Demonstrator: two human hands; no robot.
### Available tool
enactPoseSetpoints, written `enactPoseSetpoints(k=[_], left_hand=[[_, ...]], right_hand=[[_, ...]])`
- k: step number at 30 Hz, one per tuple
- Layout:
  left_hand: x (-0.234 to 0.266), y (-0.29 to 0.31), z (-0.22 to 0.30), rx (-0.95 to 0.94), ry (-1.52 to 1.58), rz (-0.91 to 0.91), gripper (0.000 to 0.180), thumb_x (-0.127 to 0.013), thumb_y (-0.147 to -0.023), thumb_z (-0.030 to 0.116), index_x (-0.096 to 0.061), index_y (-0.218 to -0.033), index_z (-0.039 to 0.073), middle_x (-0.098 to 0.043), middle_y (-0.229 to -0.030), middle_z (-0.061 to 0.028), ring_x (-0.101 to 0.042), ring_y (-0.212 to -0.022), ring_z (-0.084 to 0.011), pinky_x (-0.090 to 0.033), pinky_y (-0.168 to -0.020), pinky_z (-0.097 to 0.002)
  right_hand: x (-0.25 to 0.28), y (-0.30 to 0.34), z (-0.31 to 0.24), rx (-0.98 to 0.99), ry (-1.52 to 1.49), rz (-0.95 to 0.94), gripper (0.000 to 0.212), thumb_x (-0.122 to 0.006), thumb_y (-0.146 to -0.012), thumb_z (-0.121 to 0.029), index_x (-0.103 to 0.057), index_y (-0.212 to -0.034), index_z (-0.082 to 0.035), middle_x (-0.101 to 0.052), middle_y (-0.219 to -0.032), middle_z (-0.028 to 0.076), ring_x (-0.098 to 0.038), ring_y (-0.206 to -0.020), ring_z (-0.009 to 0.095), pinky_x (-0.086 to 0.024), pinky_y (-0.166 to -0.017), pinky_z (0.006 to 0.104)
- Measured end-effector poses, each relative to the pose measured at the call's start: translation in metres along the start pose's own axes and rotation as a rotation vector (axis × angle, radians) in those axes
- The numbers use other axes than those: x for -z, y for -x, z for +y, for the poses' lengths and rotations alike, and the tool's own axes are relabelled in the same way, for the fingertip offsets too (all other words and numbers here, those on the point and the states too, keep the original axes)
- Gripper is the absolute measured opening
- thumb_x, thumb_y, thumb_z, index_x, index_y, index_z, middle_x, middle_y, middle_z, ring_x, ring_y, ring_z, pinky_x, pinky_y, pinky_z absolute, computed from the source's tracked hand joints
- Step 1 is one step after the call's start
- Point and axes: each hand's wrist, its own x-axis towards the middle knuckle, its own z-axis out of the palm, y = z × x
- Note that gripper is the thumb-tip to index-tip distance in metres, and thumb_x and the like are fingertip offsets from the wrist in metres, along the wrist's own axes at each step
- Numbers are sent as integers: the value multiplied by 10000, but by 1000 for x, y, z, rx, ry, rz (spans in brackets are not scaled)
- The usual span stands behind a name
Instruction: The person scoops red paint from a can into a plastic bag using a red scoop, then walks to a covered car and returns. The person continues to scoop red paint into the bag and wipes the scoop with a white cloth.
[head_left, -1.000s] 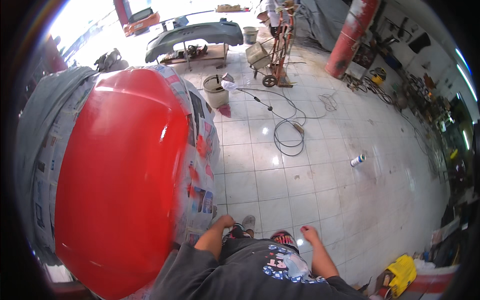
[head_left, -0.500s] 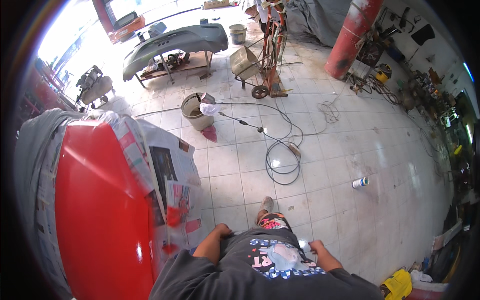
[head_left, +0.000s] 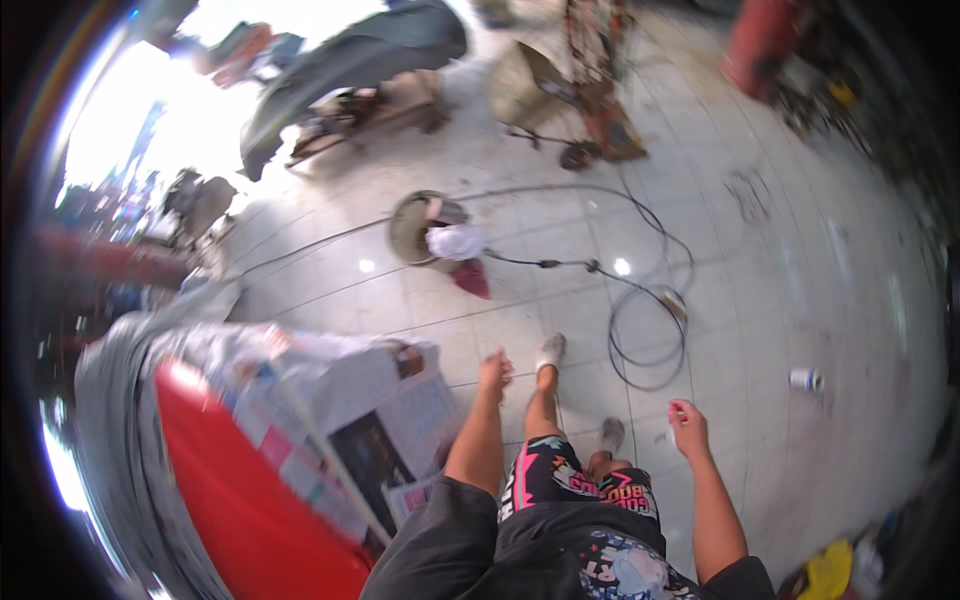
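Observation:
My left hand (head_left: 495,370) hangs beside the papered edge of a red painted panel (head_left: 250,480), its fingers loosely bent and nothing visible in them. My right hand (head_left: 688,428) is held out over the tiled floor, fingers slightly curled and apart, also without anything visible in it. Ahead of my left hand stands a bucket (head_left: 408,228). At its rim rests a paint spray gun cup (head_left: 447,210) with a white cloth-like wrap (head_left: 456,241) below it, blurred. A dark red rag (head_left: 470,279) lies against the bucket's foot.
A black hose (head_left: 612,340) loops over the floor right of the bucket. A small white-and-blue roll (head_left: 806,379) lies farther right. Beyond stand a grey bumper (head_left: 360,60) on a stand and a hand cart (head_left: 600,110) with a tilted container (head_left: 525,85). A red pillar (head_left: 755,50) rises at far right.
My view has swung and moved forward, nearer the bucket. Both hands have come forward from beside my body, and my legs are in mid-stride. The red panel now sits lower in view.

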Motion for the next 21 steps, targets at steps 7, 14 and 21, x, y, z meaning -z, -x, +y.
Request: enactPoseSetpoints(k=[7, 14, 21], left_hand=[[-92, -217, 149, -89, 72, 476, 1053, -764, -736, 698, -363, -1443, 30, -577, -1220, -164, -593, -1032, -285, -510, -776, -471], [-102, -367, 225, -25, 204, 570, 1026, -838, -703, 624, -376, -1424, 58, -586, -1254, -180, -647, -928, -303, -532, -663, -503], [-88, -425, 221, -339, 360, 334, 438, -635, -978, 362, -599, -1159, -35, -688, -973, -149, -669, -749, -298, -562, -641, -464]], right_hand=[[-79, 101, 111, -608, 341, -295, 256, -669, -896, -308, -721, -1022, -91, -736, -935, 135, -709, -885, 317, -558, -794, 398], [-117, 74, 25, -777, 248, -403, 265, -677, -911, -273, -717, -1085, -77, -738, -990, 153, -719, -925, 295, -561, -805, 370], [-135, -16, -3, -905, -166, -233, 226, -610, -963, -125, -662, -1162, -32, -732, -912, 80, -726, -781, 164, -566, -709, 305]])
